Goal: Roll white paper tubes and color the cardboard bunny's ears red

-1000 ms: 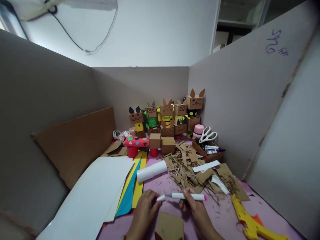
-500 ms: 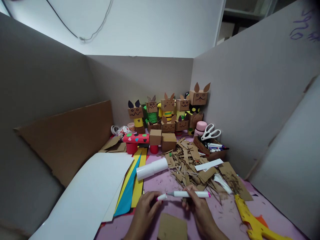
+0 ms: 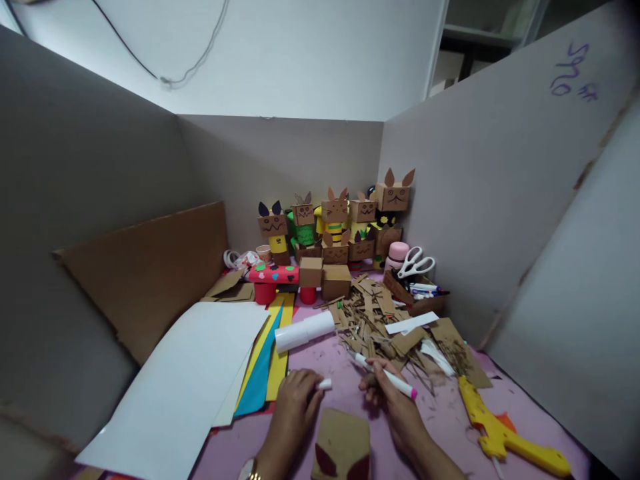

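Observation:
My left hand pinches a small white marker cap between thumb and fingers. In my right hand is a white marker with a pink end, its uncapped tip pointing up and to the left, apart from the cap. Between my forearms, at the bottom edge, sits a small cardboard box with two dark red, leaf-shaped pieces on its near side. Neither hand touches the box. Beyond my hands lies a rolled white tube.
White sheets over coloured paper cover the left side. Cardboard scraps heap up in the middle right. A yellow glue gun lies right, below white scissors. Cardboard animal figures stand at the back between grey partition walls.
The marker tip has swung up and away from the cap, so the two are farther apart. More of the box, with its dark red pieces, shows as the view shifted.

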`<state>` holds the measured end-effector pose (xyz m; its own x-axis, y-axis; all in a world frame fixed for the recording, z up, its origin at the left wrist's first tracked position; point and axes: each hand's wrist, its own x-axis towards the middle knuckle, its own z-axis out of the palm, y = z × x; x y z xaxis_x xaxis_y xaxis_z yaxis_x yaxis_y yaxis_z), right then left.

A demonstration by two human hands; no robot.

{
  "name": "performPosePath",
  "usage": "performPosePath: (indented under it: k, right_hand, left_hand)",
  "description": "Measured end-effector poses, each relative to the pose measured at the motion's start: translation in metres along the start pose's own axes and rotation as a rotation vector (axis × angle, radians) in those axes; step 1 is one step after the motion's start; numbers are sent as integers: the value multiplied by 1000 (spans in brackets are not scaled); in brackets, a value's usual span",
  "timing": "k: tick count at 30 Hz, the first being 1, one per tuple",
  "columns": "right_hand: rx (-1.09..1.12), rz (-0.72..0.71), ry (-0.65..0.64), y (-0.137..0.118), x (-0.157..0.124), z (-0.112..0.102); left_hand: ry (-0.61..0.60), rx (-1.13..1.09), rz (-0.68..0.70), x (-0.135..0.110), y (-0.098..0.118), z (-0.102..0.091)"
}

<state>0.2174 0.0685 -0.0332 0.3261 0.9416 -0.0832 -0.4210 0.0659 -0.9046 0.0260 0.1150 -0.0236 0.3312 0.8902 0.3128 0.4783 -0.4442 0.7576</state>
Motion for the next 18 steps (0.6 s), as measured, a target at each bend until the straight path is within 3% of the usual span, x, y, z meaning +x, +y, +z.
performPosePath:
  k: [6, 9, 12, 14, 18]
  right_hand:
    - [-44, -69, -152, -2, -36, -23]
    - [-139, -180, -350, -1, -67, -29]
    - [-260, -179, -508, -4, -88, -22]
    - [-241, -141, -519, -10, -91, -15]
    - [-168, -137, -384, -24, -81, -7]
  left_hand:
    - [16, -237, -84, -27, -7, -12]
    - [-81, -459, -96, -52, -6, -16]
    - [-272, -673, -167, -72, 8, -13]
    - [-349, -832, -253, -78, 22, -7]
    - [-274, -1005, -240, -81, 47, 9]
